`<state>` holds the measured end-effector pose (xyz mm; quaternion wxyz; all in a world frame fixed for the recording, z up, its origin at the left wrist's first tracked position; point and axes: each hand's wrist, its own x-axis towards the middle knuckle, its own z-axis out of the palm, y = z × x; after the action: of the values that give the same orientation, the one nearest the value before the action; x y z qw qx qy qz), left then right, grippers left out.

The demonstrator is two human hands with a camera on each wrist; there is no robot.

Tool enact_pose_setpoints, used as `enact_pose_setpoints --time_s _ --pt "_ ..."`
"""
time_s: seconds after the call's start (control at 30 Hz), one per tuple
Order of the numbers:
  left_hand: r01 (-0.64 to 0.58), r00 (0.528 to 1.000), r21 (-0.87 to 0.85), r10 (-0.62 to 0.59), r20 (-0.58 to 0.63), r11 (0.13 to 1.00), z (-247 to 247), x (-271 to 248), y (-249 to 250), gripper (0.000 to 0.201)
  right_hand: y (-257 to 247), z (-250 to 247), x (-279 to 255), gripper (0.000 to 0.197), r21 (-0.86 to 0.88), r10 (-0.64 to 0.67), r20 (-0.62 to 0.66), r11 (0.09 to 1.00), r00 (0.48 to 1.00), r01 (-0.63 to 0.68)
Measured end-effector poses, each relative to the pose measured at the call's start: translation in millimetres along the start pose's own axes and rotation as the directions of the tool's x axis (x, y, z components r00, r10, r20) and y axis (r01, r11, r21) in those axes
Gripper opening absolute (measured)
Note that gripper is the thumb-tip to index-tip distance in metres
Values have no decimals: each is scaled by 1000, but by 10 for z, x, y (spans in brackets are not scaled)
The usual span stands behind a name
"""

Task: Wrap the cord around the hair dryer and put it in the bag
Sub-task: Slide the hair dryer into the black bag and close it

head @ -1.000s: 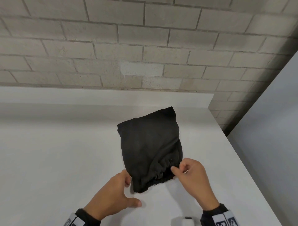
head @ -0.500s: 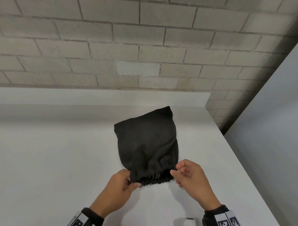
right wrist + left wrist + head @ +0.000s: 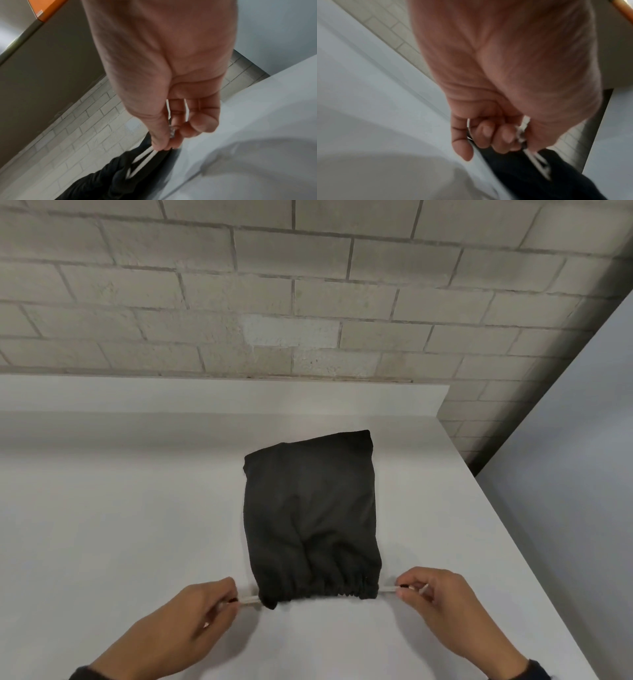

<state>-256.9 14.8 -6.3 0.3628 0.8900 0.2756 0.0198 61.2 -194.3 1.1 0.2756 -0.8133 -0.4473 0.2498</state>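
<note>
A black fabric drawstring bag [image 3: 308, 518] lies bulging on the white table [image 3: 120, 525], its gathered mouth toward me. The hair dryer and its cord are hidden from view. My left hand [image 3: 219, 604] pinches the white drawstring [image 3: 249, 599] that comes out of the mouth's left side. My right hand [image 3: 416, 587] pinches the white drawstring [image 3: 387, 588] on the right side. The left wrist view shows curled fingers [image 3: 488, 136] around the white string [image 3: 537, 162] beside the dark bag [image 3: 539, 182]. The right wrist view shows thumb and fingers [image 3: 163, 136] nipping two white strands [image 3: 142, 158] that lead into the bag [image 3: 106, 182].
A grey brick wall [image 3: 308, 302] rises behind the table's raised back ledge [image 3: 205, 395]. The table's right edge [image 3: 513, 542] runs diagonally beside a pale panel [image 3: 582, 474]. An orange-edged object [image 3: 48, 9] shows high up in the right wrist view.
Both hands moved apart from the bag's mouth, each drawing a white string out sideways. The mouth is now gathered tighter and lies squarer toward me.
</note>
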Motion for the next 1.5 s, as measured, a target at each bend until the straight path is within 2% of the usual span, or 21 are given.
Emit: enact_pose_setpoints --time_s 0.1,0.17,0.33,0.43,0.5,0.57,0.67,0.77,0.87,0.97,1.03,1.07,1.13,1.2,1.3,1.4,1.47,1.5 --pt "49 999 10 -49 -13 999 -106 -165 -172 17 228 -124 -92 28 -94 42 -58 994 997 -47" --pt "87 996 8 -87 -20 996 -161 -259 -273 23 360 -222 -138 28 -132 87 -92 986 992 -98" --pt "128 989 0 -128 -75 992 -197 -351 -266 20 378 -238 -192 25 -141 88 -23 986 996 -91" --pt "142 978 -48 -148 -148 989 -272 -322 -186 24 239 -256 -175 20 -72 37 59 997 998 -32" --pt "133 975 -61 -142 -170 989 -328 -263 -41 23 77 -286 -152 18 17 -23 60 1000 998 22" --pt "73 969 -95 -93 -227 993 -380 -175 192 23 -140 -292 -118 21 117 -74 14 991 997 72" --pt "-34 946 -149 -16 -323 988 -397 27 504 19 -491 -262 4 14 214 -132 -88 965 987 149" --pt "-73 936 -156 13 -351 985 -295 320 620 15 -752 -125 206 10 317 -153 -137 929 979 190" --pt "-5 938 -168 -53 -343 986 -88 628 541 11 -810 146 449 8 324 -89 -125 938 988 125" --pt "182 913 -166 -229 -337 969 110 832 429 11 -727 437 640 7 219 7 -187 975 982 35" --pt "314 859 -199 -367 -357 928 175 879 424 29 -680 582 691 9 118 52 -270 993 961 -21" --pt "361 831 -235 -426 -357 902 185 881 451 45 -677 638 698 13 99 87 -301 993 950 -60" --pt "394 785 -393 -527 -327 831 168 861 534 82 -726 709 684 34 191 210 -294 969 932 -158" --pt "403 753 -588 -619 -223 701 156 846 569 101 -778 733 656 63 368 337 -252 900 907 -232" --pt "422 753 -761 -658 -7 492 213 864 490 98 -807 763 669 88 584 440 -112 755 891 -299" --pt "455 787 -779 -604 125 431 260 892 413 98 -792 835 698 82 729 456 80 580 886 -365" --pt "429 827 -805 -537 167 411 278 896 405 78 -736 881 740 78 742 446 168 530 879 -410" --pt "420 844 -811 -504 185 406 280 894 417 66 -741 882 738 70 745 421 221 509 880 -431"
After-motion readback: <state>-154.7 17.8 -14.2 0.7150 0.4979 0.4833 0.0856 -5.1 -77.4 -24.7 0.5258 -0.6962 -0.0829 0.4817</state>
